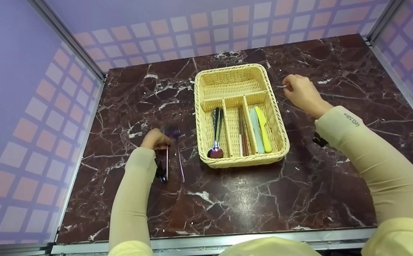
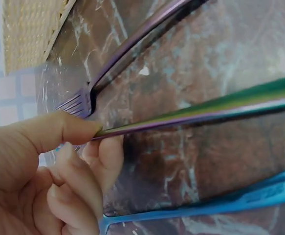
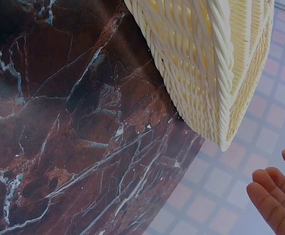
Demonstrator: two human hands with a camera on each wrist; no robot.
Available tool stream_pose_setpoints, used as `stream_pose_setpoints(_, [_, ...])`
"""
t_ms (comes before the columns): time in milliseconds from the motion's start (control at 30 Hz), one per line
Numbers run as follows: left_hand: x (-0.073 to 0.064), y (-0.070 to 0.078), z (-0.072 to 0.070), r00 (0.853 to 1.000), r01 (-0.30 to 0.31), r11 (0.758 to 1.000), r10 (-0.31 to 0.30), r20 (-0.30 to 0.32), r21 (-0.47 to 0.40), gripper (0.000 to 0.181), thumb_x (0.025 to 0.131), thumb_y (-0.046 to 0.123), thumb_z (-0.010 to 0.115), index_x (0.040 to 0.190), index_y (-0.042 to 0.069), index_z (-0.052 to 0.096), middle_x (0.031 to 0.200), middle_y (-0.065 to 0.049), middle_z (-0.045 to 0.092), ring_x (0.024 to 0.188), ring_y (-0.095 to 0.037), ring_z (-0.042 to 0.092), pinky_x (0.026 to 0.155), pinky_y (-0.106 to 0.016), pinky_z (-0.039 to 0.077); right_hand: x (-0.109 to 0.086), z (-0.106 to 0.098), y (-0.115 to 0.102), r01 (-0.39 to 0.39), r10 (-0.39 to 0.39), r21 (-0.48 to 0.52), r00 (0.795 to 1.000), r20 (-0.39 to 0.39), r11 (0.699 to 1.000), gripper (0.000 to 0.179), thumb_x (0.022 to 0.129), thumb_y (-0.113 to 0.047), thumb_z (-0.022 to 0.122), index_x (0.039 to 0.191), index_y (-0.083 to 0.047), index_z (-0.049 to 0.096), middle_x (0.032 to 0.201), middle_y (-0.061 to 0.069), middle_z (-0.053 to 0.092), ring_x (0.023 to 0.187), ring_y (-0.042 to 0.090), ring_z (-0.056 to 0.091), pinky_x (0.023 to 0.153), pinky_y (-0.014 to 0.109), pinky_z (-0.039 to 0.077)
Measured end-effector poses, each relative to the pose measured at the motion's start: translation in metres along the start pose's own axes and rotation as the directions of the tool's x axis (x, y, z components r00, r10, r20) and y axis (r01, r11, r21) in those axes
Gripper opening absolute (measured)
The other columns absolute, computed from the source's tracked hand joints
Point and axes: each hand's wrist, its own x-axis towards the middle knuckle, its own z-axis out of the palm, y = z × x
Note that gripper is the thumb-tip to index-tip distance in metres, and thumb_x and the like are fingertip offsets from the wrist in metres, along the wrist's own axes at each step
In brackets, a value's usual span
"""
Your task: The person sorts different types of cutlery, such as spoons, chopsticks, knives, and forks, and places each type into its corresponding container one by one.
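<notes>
My left hand pinches a shiny, rainbow-tinted fork between thumb and fingers; its head is mostly hidden behind the fingers. On its right, a purple fork lies on the marbled table. A blue-handled utensil lies on the other side of the hand, its head out of sight in the left wrist view. My right hand hovers beside the right side of the wicker basket, holding nothing, with fingers loosely bent. Fingertips of that hand show apart from the basket in the right wrist view.
Inside the divided basket, spoons lie in the left compartment and chopsticks in the middle one. A light blue knife and a yellow knife lie in the right one. Tiled-pattern panels enclose the table.
</notes>
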Motion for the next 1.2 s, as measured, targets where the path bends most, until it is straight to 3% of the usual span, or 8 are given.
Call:
stream_pose_setpoints(233, [-0.008, 0.013, -0.021, 0.999, -0.044, 0.999, 0.044, 0.031, -0.009, 0.008, 0.085, 0.004, 0.057, 0.087, -0.004, 0.057, 0.046, 0.005, 0.054, 0.037, -0.001, 0.041, 0.039, -0.014, 0.034, -0.001, -0.001, -0.001, -0.004, 0.004, 0.006, 1.000, 0.001, 1.000, 0.022, 0.083, 0.002, 0.049, 0.103, 0.010, 0.056, 0.093, 0.026, 0.058, 0.083, 0.037, 0.056, 0.074, 0.048, 0.045])
stream_pose_setpoints(400, [-0.026, 0.035, -0.040, 0.991, -0.134, 0.986, 0.130, -0.039, -0.104, 0.017, 0.086, 0.006, 0.058, 0.069, 0.004, 0.058, 0.048, 0.004, 0.051, 0.038, -0.003, 0.039, 0.040, -0.015, 0.034, 0.002, -0.001, -0.005, -0.013, 0.012, 0.025, 1.000, 0.018, 1.000, 0.023, 0.086, 0.000, 0.049, 0.106, 0.010, 0.056, 0.094, 0.025, 0.058, 0.083, 0.035, 0.055, 0.075, 0.047, 0.045])
stream_pose_setpoints(500, [-0.039, 0.053, -0.045, 0.967, -0.249, 0.944, 0.229, -0.112, -0.216, 0.019, 0.084, 0.008, 0.061, 0.065, 0.007, 0.058, 0.049, 0.005, 0.051, 0.037, -0.003, 0.037, 0.039, -0.016, 0.033, 0.004, -0.001, -0.010, -0.027, 0.025, 0.067, 0.999, 0.028, 0.997, 0.024, 0.088, -0.001, 0.050, 0.107, 0.010, 0.056, 0.097, 0.026, 0.058, 0.085, 0.035, 0.055, 0.076, 0.047, 0.045])
stream_pose_setpoints(567, [-0.047, 0.066, -0.043, 0.939, -0.342, 0.890, 0.314, -0.138, -0.303, 0.017, 0.085, 0.010, 0.062, 0.068, 0.006, 0.060, 0.052, 0.005, 0.052, 0.038, -0.002, 0.036, 0.039, -0.016, 0.032, 0.005, 0.000, -0.016, -0.049, 0.046, 0.117, 0.998, 0.031, 0.992, 0.024, 0.088, -0.003, 0.050, 0.107, 0.010, 0.057, 0.099, 0.026, 0.059, 0.087, 0.035, 0.055, 0.078, 0.047, 0.044])
stream_pose_setpoints(733, [-0.063, 0.101, -0.021, 0.872, -0.484, 0.706, 0.437, -0.220, -0.517, 0.016, 0.086, 0.013, 0.062, 0.090, -0.002, 0.064, 0.059, 0.004, 0.056, 0.038, -0.001, 0.035, 0.039, -0.015, 0.030, 0.009, 0.007, -0.039, -0.129, 0.113, 0.296, 0.991, 0.069, 0.946, 0.024, 0.088, -0.008, 0.054, 0.106, 0.008, 0.061, 0.101, 0.024, 0.063, 0.083, 0.024, 0.061, 0.078, 0.037, 0.050])
stream_pose_setpoints(933, [-0.076, 0.138, 0.012, 0.840, -0.519, 0.486, 0.440, -0.317, -0.703, 0.019, 0.087, 0.011, 0.060, 0.099, -0.005, 0.062, 0.068, 0.001, 0.060, 0.036, -0.002, 0.034, 0.037, -0.015, 0.031, 0.011, 0.014, -0.074, -0.251, 0.089, 0.591, 0.953, 0.290, 0.766, 0.030, 0.089, -0.008, 0.057, 0.112, 0.011, 0.057, 0.090, 0.013, 0.065, 0.069, 0.009, 0.062, 0.070, 0.025, 0.053])
stream_pose_setpoints(1067, [-0.082, 0.155, 0.029, 0.796, -0.587, 0.394, 0.441, -0.415, -0.708, 0.011, 0.087, 0.010, 0.061, 0.085, -0.001, 0.061, 0.067, 0.002, 0.061, 0.036, -0.003, 0.033, 0.037, -0.015, 0.030, 0.010, 0.015, -0.088, -0.304, 0.016, 0.621, 0.905, 0.425, 0.722, 0.031, 0.088, -0.010, 0.059, 0.112, 0.009, 0.057, 0.088, 0.006, 0.066, 0.075, 0.014, 0.063, 0.075, 0.029, 0.052])
stream_pose_setpoints(1200, [-0.084, 0.164, 0.041, 0.754, -0.644, 0.335, 0.433, -0.494, -0.688, 0.013, 0.087, 0.009, 0.060, 0.076, 0.002, 0.059, 0.064, 0.005, 0.060, 0.035, -0.002, 0.031, 0.036, -0.016, 0.028, 0.010, 0.017, -0.095, -0.314, 0.013, 0.584, 0.888, 0.460, 0.748, 0.027, 0.085, -0.007, 0.062, 0.108, 0.008, 0.060, 0.082, -0.001, 0.066, 0.070, 0.009, 0.061, 0.072, 0.027, 0.051])
